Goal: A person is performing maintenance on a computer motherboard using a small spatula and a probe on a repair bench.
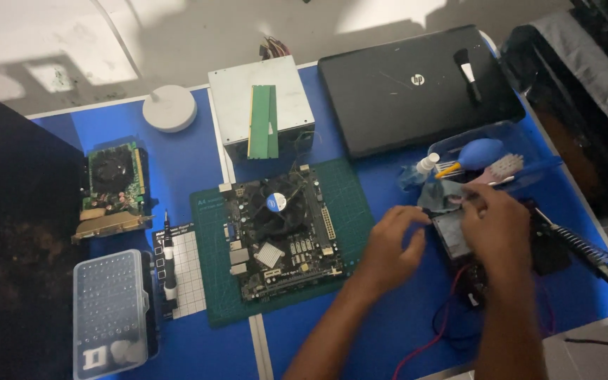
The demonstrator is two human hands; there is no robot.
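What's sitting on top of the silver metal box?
Two green memory sticks lie side by side on the silver box. Coloured wires poke out behind it. What is inside the box cannot be seen.

- A small grey-screened device [452, 236] is covered from above by the right hand [495, 225], fingers curled over its far edge.
- The device's near-left corner is touched by the left hand [388, 246], fingers bent.
- Red and black leads [439, 325] are seen trailing from under the device across the blue table [184, 165].
- A motherboard [279, 236] with a round fan is laid on a green cutting mat [350, 204], just left of the hands.
- Two green memory sticks [263, 121] are rested on a grey power supply [237, 95].
- A closed black laptop [416, 88], a graphics card [112, 190] and a clear bit case [109, 309] are also laid out.
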